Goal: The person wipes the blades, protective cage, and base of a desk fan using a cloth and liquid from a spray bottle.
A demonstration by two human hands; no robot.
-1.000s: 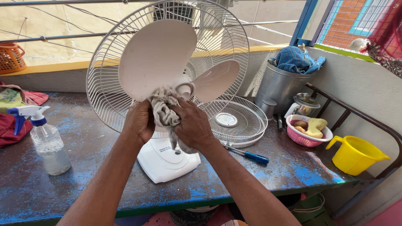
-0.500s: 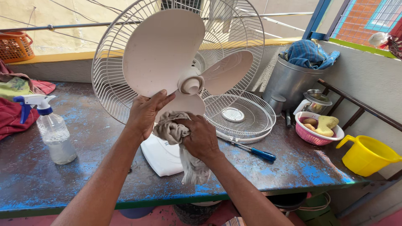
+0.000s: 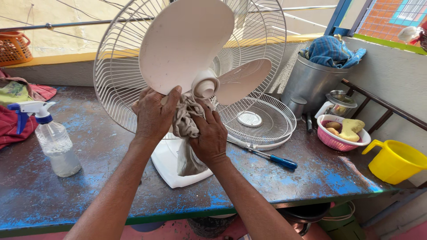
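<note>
A white fan (image 3: 187,58) stands in the middle of a worn blue table (image 3: 106,186). Its smooth plastic blades show because the front cover is off. The back cover is thin white wire.

The left hand (image 3: 153,115) presses flat on the low edge of the big blade, fingers spread a little. The right hand (image 3: 209,135) is curled tight round a crumpled beige rag (image 3: 187,129), just under the round middle of the fan. The rag hangs down over the white fan foot (image 3: 171,166).

On the near left stands a clear spray bottle (image 3: 55,144) with a blue and white top. It has clear water in it.

To the right of the fan, the round wire front cover (image 3: 258,122) lies flat. A screwdriver (image 3: 271,158) with a blue handle lies just near it.

Far right, a shiny metal bucket (image 3: 309,80) holds a blue cloth (image 3: 331,51). Next to it, a pink basket (image 3: 340,138) with small holes holds a yellow sponge (image 3: 352,127). A bright yellow jug (image 3: 396,160) sits at the right edge. I cannot see into it.

Far left is an orange basket (image 3: 13,46). Red and green cloths (image 3: 18,109) lie at the left edge.
</note>
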